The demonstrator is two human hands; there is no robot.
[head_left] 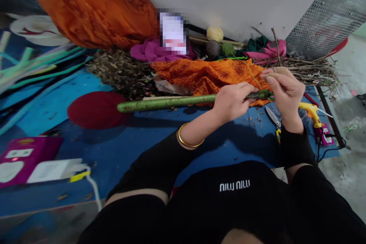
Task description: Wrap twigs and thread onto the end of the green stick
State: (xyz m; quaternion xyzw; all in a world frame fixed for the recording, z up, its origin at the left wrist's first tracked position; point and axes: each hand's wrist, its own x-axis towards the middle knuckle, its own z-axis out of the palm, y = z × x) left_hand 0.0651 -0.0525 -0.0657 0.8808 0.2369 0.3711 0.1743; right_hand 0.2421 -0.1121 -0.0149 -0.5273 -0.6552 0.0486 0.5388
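My left hand (231, 101) is wrapped round a long green stick (171, 102) near its right end, holding it roughly level above the blue table. Dark green winding covers the stick's tip (263, 94). Just beyond that tip, my right hand (284, 87) pinches a thin green yarn (251, 71), which runs up toward a green yarn ball (228, 49) at the back. Below my right hand lie scissors (273, 117) with yellow handles. At the left, the stick's far end overlaps a dark red ball of yarn (95, 109).
Orange printed cloth (206, 74) and dried plant bits (120, 72) lie along the back. A yellow glue gun (311, 112) and a purple power socket (326, 134) are at the right, with a twig pile (311, 69) behind. Another purple socket (31, 160) with a white charger is front left.
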